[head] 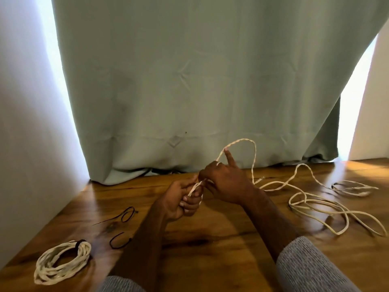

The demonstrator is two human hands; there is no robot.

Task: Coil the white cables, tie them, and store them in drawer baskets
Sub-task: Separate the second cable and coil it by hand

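A long white cable (311, 203) sprawls in loose loops over the right of the wooden table (210, 260). One end rises in an arch above my hands. My left hand (181, 202) is closed around a few turns of it near the table's middle. My right hand (225, 182) pinches the same cable just above, index finger pointing up. A finished white coil (61, 262), bound with a black tie, lies at the front left. A smaller loose white cable (353, 187) lies at the far right.
Two black ties lie left of my hands, one looped tie (126, 213) further back and one curved tie (119, 240) nearer the coil. A pale green curtain (200, 91) hangs behind the table. A white wall (27, 144) borders the left side.
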